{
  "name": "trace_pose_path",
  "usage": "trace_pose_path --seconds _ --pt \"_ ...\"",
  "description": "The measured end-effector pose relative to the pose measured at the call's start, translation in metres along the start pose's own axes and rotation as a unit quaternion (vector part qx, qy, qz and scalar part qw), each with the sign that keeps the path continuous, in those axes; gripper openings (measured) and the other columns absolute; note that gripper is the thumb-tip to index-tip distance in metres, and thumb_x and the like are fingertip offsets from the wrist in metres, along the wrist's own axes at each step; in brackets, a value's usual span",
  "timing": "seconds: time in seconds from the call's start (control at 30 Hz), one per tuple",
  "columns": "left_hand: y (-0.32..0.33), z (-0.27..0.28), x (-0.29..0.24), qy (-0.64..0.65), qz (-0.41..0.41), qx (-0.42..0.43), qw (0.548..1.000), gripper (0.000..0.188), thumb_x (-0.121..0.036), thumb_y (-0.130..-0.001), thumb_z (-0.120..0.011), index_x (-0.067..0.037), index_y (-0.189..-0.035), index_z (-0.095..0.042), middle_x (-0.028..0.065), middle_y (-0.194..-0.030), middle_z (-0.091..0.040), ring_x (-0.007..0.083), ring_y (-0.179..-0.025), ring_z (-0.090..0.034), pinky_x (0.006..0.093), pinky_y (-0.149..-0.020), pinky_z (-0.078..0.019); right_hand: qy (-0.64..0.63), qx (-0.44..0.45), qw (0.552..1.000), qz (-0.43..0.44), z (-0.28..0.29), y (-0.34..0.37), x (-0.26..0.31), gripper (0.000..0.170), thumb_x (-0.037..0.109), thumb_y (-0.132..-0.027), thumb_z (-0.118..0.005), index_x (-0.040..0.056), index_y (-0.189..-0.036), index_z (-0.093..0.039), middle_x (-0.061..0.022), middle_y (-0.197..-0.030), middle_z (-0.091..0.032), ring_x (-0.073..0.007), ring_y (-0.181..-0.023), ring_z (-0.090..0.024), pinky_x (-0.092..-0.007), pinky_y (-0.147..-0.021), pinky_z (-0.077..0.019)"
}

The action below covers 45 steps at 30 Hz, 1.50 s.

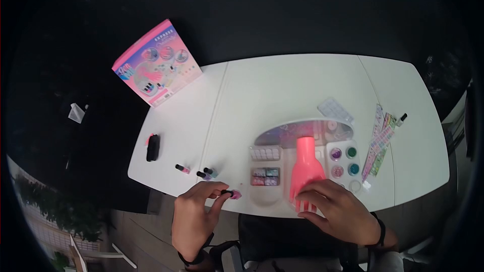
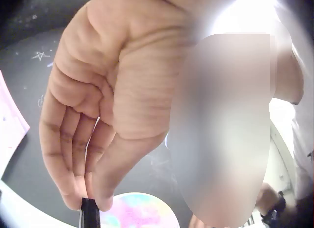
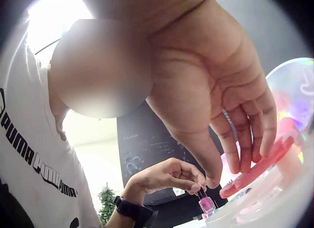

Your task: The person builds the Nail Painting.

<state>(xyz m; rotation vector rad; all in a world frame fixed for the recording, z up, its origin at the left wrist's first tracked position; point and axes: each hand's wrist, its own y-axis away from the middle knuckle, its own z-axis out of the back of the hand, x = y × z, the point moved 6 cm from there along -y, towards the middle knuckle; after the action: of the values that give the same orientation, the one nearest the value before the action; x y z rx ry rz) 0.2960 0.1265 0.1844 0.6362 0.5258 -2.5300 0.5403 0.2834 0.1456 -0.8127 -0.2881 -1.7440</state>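
My left hand [image 1: 194,216] pinches the black cap [image 2: 90,214] of a nail polish bottle between thumb and fingertips. The bottle's pink body [image 3: 207,204] is below the cap, low at the table's front. My right hand [image 1: 340,211] rests over the fingers of a pink model hand [image 1: 305,163], its own fingers fairly straight and its thumb by the model's fingertips. The model hand lies across a white manicure tray [image 1: 265,199], wrist end toward the back. Beside it the tray holds small pots of glitter [image 1: 337,172] and patterned pieces [image 1: 265,177].
More polish bottles [image 1: 182,169] lie left of the tray, near a black case [image 1: 153,147]. A printed box [image 1: 159,65] stands at the back left. Sticker sheets [image 1: 378,146], a clear plastic tray [image 1: 335,109] and another bottle [image 1: 402,119] lie at the right.
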Motion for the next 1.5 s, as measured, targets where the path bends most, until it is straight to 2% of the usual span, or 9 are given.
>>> trace_pose_path --seconds 0.1,0.3,0.67,0.83,1.03,1.23,1.3,1.43,1.5 --pt "-0.002 -0.022 -0.009 0.019 -0.025 0.032 0.999 0.028 -0.002 -0.089 -0.098 -0.001 -0.115 -0.087 0.0137 -0.105 -0.089 0.0251 -0.09 -0.087 0.0353 -0.082 -0.0674 0.048 -0.037 0.998 0.016 -0.001 0.001 0.003 0.041 0.012 -0.091 -0.095 0.0082 -0.128 -0.076 -0.009 -0.13 -0.071 -0.0314 -0.117 -0.075 -0.044 -0.098 -0.0657" --pt "-0.005 -0.037 -0.022 0.016 -0.059 0.05 0.997 0.025 -0.002 -0.092 -0.095 -0.002 -0.115 -0.087 0.014 -0.108 -0.088 0.0272 -0.092 -0.087 0.0381 -0.081 -0.0676 0.026 -0.034 0.999 -0.006 -0.008 0.002 -0.002 0.046 0.009 -0.087 -0.097 0.0077 -0.128 -0.077 -0.0096 -0.133 -0.07 -0.0326 -0.123 -0.074 -0.0459 -0.102 -0.0658" --pt "-0.003 -0.054 -0.025 -0.038 -0.055 0.057 0.996 0.025 -0.003 -0.095 -0.091 -0.005 -0.12 -0.085 0.0134 -0.112 -0.086 0.0341 -0.098 -0.086 0.0437 -0.083 -0.0667 -0.016 -0.023 1.0 -0.002 -0.008 -0.007 -0.011 0.043 0.01 -0.09 -0.095 0.0059 -0.128 -0.075 -0.0105 -0.131 -0.069 -0.0338 -0.124 -0.073 -0.046 -0.1 -0.0649" --pt "-0.009 -0.042 -0.022 0.026 -0.091 0.056 0.994 0.034 -0.01 -0.099 -0.091 -0.005 -0.131 -0.078 0.0161 -0.12 -0.082 0.0376 -0.098 -0.082 0.0475 -0.086 -0.0671 -0.03 -0.019 0.999 0.015 -0.004 -0.011 -0.009 0.043 0.01 -0.094 -0.093 0.004 -0.131 -0.071 -0.0124 -0.131 -0.066 -0.035 -0.122 -0.072 -0.0457 -0.096 -0.0651" --pt "-0.027 0.007 0.054 -0.088 0.021 -0.086 0.992 0.039 -0.011 -0.092 -0.098 0.0 -0.125 -0.083 0.0198 -0.119 -0.084 0.035 -0.099 -0.084 0.0456 -0.083 -0.0684 -0.053 -0.014 0.998 -0.02 -0.006 -0.011 -0.012 0.046 0.017 -0.089 -0.099 0.0067 -0.128 -0.077 -0.0089 -0.135 -0.072 -0.033 -0.12 -0.074 -0.0457 -0.1 -0.0651" --pt "-0.037 -0.014 0.109 -0.118 0.079 0.009 0.99 0.031 -0.002 -0.093 -0.095 -0.001 -0.123 -0.087 0.0184 -0.109 -0.088 0.0277 -0.097 -0.087 0.0405 -0.08 -0.0687 -0.038 -0.025 0.999 -0.019 -0.006 -0.013 -0.014 0.042 0.015 -0.093 -0.096 0.0065 -0.128 -0.077 -0.0089 -0.135 -0.072 -0.0329 -0.121 -0.074 -0.0447 -0.101 -0.065" --pt "-0.035 -0.013 0.111 -0.098 0.097 0.005 0.99 0.027 0.003 -0.093 -0.09 0.001 -0.119 -0.086 0.018 -0.099 -0.089 0.0283 -0.089 -0.088 0.0393 -0.079 -0.0679 -0.048 -0.01 0.999 -0.003 -0.007 -0.012 -0.013 0.04 0.01 -0.099 -0.09 0.0023 -0.133 -0.069 -0.0132 -0.132 -0.066 -0.0362 -0.121 -0.071 -0.0481 -0.102 -0.0625" --pt "-0.024 0.015 0.072 -0.114 0.092 -0.064 0.987 0.016 0.001 -0.1 -0.083 0.002 -0.117 -0.084 0.0202 -0.107 -0.086 0.0364 -0.091 -0.086 0.044 -0.08 -0.0659 -0.049 -0.007 0.999 0.01 -0.008 -0.012 -0.013 0.04 0.009 -0.099 -0.088 0.0011 -0.133 -0.069 -0.0137 -0.133 -0.064 -0.0369 -0.124 -0.07 -0.0478 -0.103 -0.0626" --pt "-0.019 0.022 0.048 -0.114 0.052 -0.095 0.988 0.019 0.003 -0.099 -0.084 0.001 -0.118 -0.084 0.0189 -0.108 -0.086 0.0332 -0.092 -0.086 0.0418 -0.079 -0.0663 -0.045 -0.01 0.999 0.016 -0.008 -0.013 -0.012 0.04 0.008 -0.099 -0.088 0.0012 -0.133 -0.068 -0.0136 -0.133 -0.064 -0.0368 -0.124 -0.07 -0.0478 -0.103 -0.0625"
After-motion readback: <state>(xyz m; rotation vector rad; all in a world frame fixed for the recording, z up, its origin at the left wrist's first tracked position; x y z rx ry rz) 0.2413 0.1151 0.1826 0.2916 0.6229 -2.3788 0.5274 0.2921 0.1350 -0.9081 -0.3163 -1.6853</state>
